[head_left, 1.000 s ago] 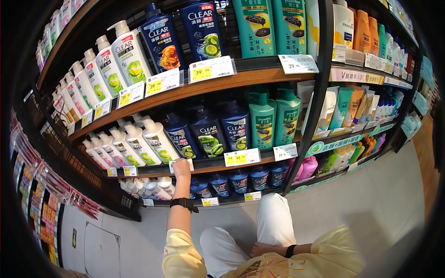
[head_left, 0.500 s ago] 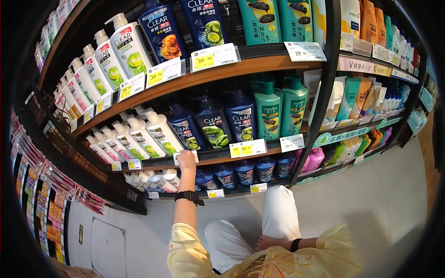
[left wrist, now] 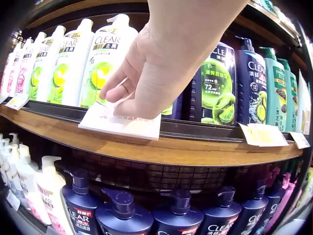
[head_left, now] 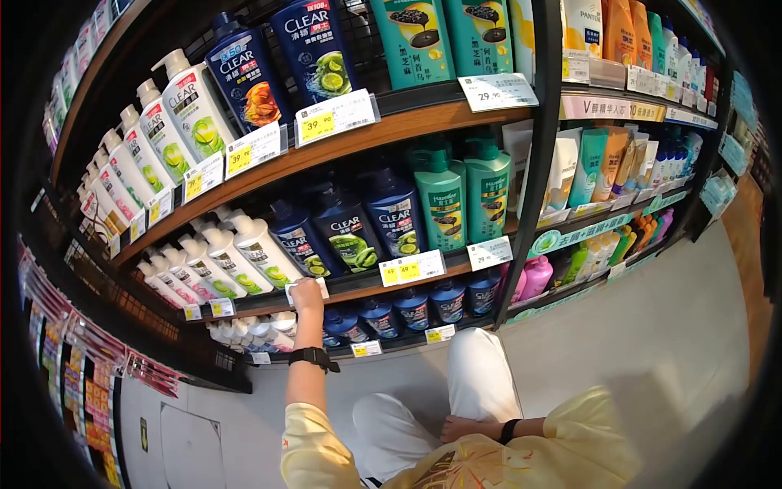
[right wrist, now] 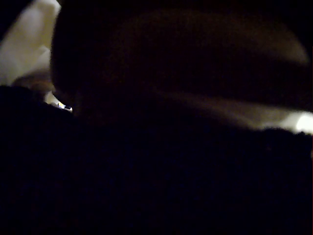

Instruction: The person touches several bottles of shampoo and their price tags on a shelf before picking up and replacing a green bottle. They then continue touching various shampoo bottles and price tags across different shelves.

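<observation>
1 white, faintly red-printed price tag (left wrist: 122, 126), aslant, in fingertip pinch of left grip (left wrist: 154, 78).

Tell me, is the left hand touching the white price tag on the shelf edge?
Touching. The left wrist view shows the left hand pinching the white price tag, thumb on its face.
</observation>
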`<control>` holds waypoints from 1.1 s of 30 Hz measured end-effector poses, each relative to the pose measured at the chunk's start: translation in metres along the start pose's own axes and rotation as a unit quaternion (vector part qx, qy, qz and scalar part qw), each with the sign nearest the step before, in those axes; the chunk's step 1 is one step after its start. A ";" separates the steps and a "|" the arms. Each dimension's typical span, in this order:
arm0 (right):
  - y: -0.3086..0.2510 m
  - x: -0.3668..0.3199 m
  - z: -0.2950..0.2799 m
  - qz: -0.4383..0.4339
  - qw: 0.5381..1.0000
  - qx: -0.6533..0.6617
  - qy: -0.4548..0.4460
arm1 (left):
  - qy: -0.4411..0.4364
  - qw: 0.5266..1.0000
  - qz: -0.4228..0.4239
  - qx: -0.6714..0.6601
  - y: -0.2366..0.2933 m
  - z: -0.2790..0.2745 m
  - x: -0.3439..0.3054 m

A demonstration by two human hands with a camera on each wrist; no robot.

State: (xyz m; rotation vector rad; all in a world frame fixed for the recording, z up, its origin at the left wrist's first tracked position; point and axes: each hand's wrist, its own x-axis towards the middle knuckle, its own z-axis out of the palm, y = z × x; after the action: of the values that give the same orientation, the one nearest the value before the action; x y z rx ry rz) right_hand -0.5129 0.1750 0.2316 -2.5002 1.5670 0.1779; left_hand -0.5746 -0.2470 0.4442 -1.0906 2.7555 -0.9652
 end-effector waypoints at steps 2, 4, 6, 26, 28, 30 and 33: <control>-0.001 0.000 0.005 -0.003 0.999 -0.019 0.028 | -0.021 1.000 0.002 -0.011 0.000 -0.001 0.000; -0.001 0.000 0.012 -0.002 0.998 -0.039 0.042 | -0.015 1.000 -0.007 0.001 0.004 0.006 0.003; -0.003 -0.001 0.013 0.001 0.997 -0.058 0.042 | -0.019 1.000 -0.014 0.016 0.006 0.005 0.003; -0.005 -0.007 0.029 0.004 1.000 -0.015 0.006 | 0.030 0.933 -0.103 -0.343 -0.012 -0.041 -0.037; -0.006 -0.010 0.029 0.005 1.000 -0.017 0.006 | 0.060 0.909 -0.149 -0.384 -0.003 -0.036 -0.047; -0.008 -0.012 0.027 0.005 1.000 -0.014 0.005 | 0.116 0.901 -0.168 -0.383 0.011 -0.019 -0.049; -0.007 -0.016 0.027 0.005 1.000 -0.015 0.003 | 0.106 0.899 -0.192 -0.380 0.018 -0.019 -0.048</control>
State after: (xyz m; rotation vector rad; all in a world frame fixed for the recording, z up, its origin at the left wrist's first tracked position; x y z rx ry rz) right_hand -0.5137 0.1985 0.2089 -2.5192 1.5909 0.1959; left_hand -0.5538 -0.1966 0.4397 -1.7540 3.2550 0.0700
